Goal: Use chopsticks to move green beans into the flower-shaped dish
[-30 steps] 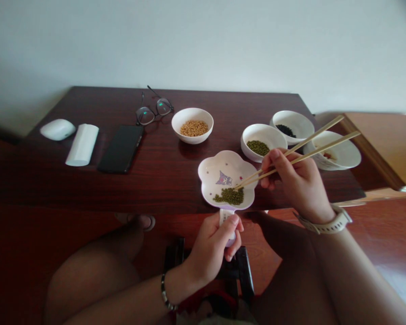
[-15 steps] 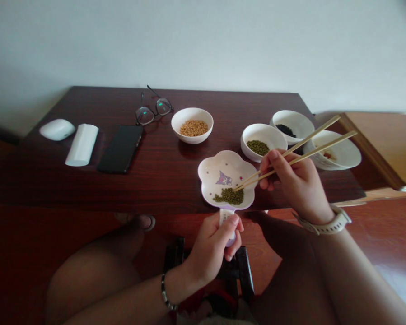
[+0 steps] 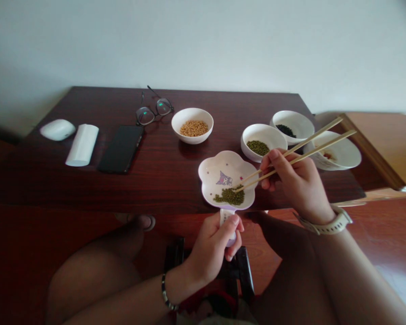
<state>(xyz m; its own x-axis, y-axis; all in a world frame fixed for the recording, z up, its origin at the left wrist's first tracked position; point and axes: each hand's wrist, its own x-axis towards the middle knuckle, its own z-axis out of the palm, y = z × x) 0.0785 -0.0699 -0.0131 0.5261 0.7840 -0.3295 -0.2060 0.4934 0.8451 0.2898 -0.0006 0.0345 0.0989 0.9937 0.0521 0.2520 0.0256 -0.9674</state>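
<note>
My right hand [image 3: 296,180] is closed round a pair of wooden chopsticks [image 3: 311,144], whose tips rest over a pile of green beans [image 3: 230,195] in a white flower-shaped dish [image 3: 211,174] with a cartoon print. My left hand [image 3: 213,246] is below the table edge, fingers wrapped round the dish's white handle [image 3: 225,216]. Just behind the right hand stands a white bowl of green beans [image 3: 262,141].
On the dark wooden table [image 3: 169,176] sit a bowl of yellow beans [image 3: 192,125], a bowl of black beans [image 3: 292,124], a further white bowl [image 3: 341,155], glasses [image 3: 153,110], a black phone [image 3: 121,148], a white case [image 3: 82,144] and a white mouse [image 3: 57,129]. A lighter wooden surface [image 3: 385,144] is at the right.
The chopstick tips have shifted very slightly over the green beans in the dish. Both hands stay where they were.
</note>
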